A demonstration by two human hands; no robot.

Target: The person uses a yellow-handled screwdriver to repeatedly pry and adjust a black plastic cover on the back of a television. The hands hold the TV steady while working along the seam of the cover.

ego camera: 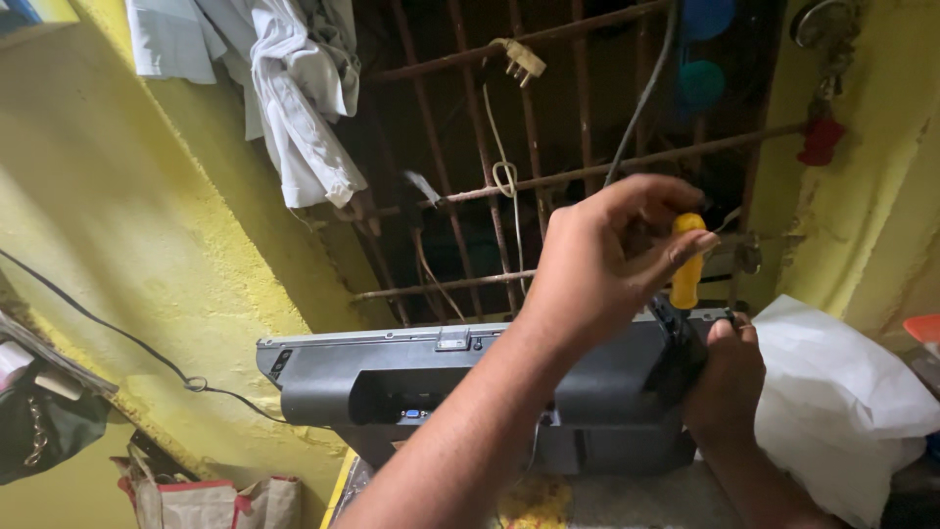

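A dark grey laptop stands tilted on its edge in front of me, its underside toward me. My left hand reaches over its top edge and grips the yellow handle of a screwdriver, held upright near the laptop's upper right corner. The screwdriver's tip is hidden behind the laptop and my hands. My right hand comes in from the lower right and clasps that same corner, its fingers wrapped over a black part there.
Behind the laptop is a window with rusty bars, a hanging plug and cords. White clothes hang upper left on the yellow wall. A white plastic bag lies to the right, a dark bag to the left.
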